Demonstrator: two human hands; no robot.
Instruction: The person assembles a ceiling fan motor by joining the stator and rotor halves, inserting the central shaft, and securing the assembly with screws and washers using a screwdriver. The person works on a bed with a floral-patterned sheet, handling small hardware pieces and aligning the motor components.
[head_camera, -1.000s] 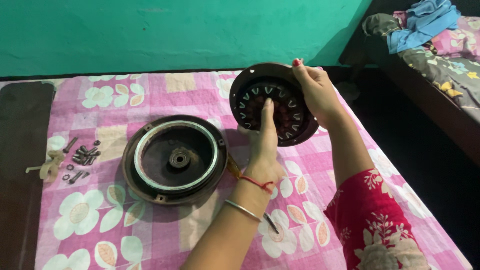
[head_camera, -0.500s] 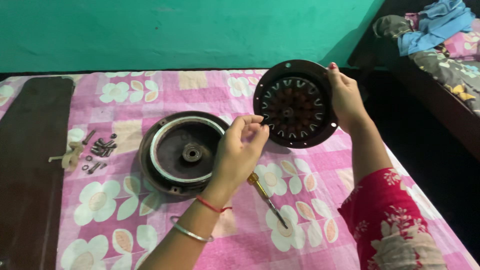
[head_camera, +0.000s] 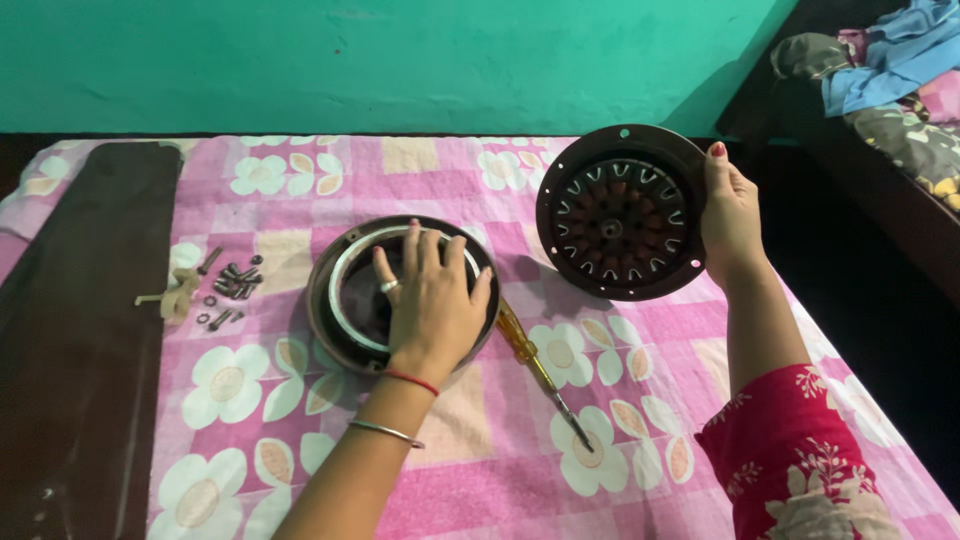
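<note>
Stator disc (head_camera: 622, 213) gripped at 3 o'clock rim by my right hand (head_camera: 730, 205), likely heavy, rigid; left hand (head_camera: 432, 297) spread flat on motor housing (head_camera: 330, 330).

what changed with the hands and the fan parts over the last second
The left hand left the face of the round winding plate, where its fingers had been pressing, and came down to rest flat on the round motor housing lying on the flowered sheet. The right hand kept its hold on the plate's edge, upright as before. The screwdriver, the bolts and the dark blade stayed put.
</note>
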